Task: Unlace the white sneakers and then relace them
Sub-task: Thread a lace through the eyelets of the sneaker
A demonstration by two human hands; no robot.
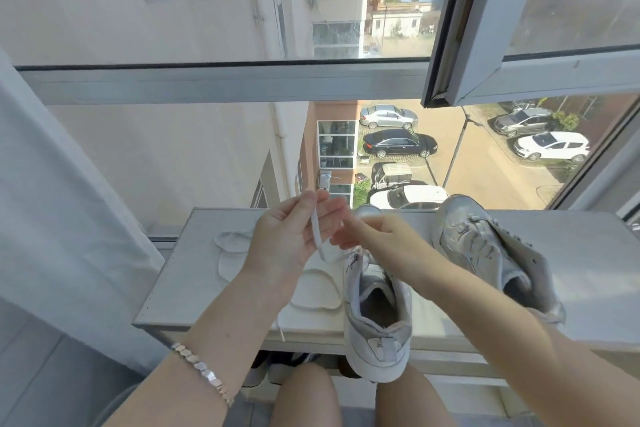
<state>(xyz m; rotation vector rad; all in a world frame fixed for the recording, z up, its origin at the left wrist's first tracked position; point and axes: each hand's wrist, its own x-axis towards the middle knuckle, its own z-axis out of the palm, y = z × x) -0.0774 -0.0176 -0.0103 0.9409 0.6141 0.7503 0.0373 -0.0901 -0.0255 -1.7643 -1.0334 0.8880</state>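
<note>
1. Head view, the setting: a narrow white desk (588,263) stands against a large window (221,80), with parked cars far below outside.
2. The near sneaker (377,308) sits at the desk's near edge, around the middle. Its heel hangs over that edge towards the person and its toe points at the glass. This placing probably puts the eyelets right under the hands.
3. The second sneaker (485,253) lies tilted towards the desk's right end, close to the far edge and apart from the hands. It looks set aside until its turn.
4. Two pale insoles (315,291) lie flat on the left half of the desk, beside the near sneaker.
5. The left hand (287,239), with a bracelet (204,367) on its wrist, is raised above the desk. Its thumb and fingers (330,210) pinch a flat white lace (317,232).
6. The lace runs down from that pinch and curves towards the front of the near sneaker. Holding it up likely keeps it taut and free of twists for working through the eyelets.
7. The right hand (377,236) reaches in from the right, its fingertips (348,234) just beside the lace's lower curve. Blur hides whether they grip the lace or are spread.
8. A thin lace tail (281,328) dangles over the desk's near edge, left of the near sneaker.
</note>
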